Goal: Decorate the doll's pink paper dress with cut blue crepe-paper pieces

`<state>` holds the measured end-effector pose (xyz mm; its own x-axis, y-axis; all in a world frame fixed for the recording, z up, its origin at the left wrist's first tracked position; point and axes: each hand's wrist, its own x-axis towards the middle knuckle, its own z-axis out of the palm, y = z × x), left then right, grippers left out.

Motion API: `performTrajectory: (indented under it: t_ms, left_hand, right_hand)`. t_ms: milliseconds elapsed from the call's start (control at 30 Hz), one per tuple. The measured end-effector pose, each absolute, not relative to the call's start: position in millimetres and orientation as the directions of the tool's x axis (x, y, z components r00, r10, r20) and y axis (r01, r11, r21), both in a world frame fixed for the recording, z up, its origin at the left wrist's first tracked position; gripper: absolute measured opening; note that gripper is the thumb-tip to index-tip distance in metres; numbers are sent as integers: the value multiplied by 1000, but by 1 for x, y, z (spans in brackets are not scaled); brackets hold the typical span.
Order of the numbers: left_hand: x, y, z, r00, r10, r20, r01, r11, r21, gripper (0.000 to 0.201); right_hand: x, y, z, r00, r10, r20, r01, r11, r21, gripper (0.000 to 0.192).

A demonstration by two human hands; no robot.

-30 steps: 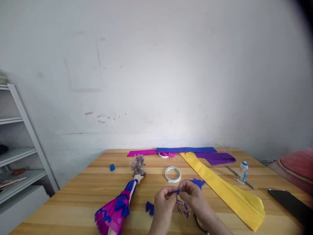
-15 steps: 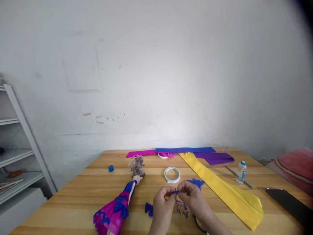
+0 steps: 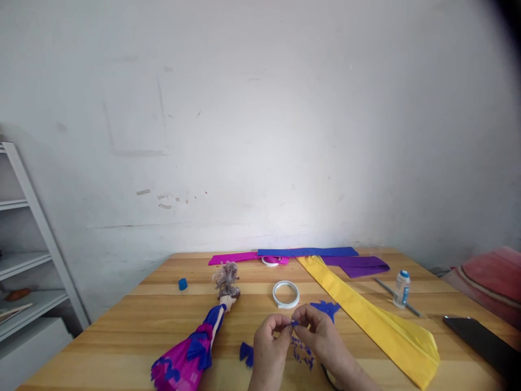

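My left hand (image 3: pixel 269 347) and my right hand (image 3: pixel 321 335) meet low in the middle of the wooden table (image 3: pixel 122 331). Both pinch a small scrap of blue paper (image 3: pixel 294 323) between their fingertips. Under them lie small blue paper cuttings (image 3: pixel 302 352). A doll (image 3: pixel 199 339) in a magenta and blue paper dress lies to the left, head toward the wall. A folded blue piece (image 3: pixel 246 353) rests beside my left hand. Another blue cut shape (image 3: pixel 324 308) sits just behind my right hand.
A white tape ring (image 3: pixel 285 294) lies behind my hands, a second one (image 3: pixel 271 261) farther back. Long yellow paper (image 3: pixel 366 315) runs to the right; magenta (image 3: pixel 232 258), blue (image 3: pixel 307 252) and purple (image 3: pixel 358 265) strips lie by the wall. Glue bottle (image 3: pixel 401 288), blue cap (image 3: pixel 183 284), black phone (image 3: pixel 480 335), shelf (image 3: pixel 24 260) at left.
My hands have stayed together on the blue scrap with only small finger movement. The view has tilted up slightly, so everything on the table sits a little lower.
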<state>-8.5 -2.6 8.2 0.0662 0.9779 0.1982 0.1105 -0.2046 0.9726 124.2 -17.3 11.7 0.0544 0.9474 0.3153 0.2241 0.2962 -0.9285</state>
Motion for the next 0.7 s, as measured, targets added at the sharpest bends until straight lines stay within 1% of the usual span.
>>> performTrajectory:
  t_ms: [333,500,633,700]
  left_hand:
    - [-8,-7,10,75,975,211,222,-222,949,12]
    - [-7,-7,9,90,972,216,248,-232,940,12]
    - [-7,-7,10,107,968,226,246,-246,937,12]
    - [-7,-6,10,102,967,232,246,-250,936,13]
  right_hand:
    - [122,-22,16,74,951,301,379,253,-890,10]
    - [123,-21,13,69,944,324,351,281,-893,11]
    - [125,-18,10,52,936,349,329,314,-891,20]
    - [125,-18,9,47,935,351,346,315,-884,20]
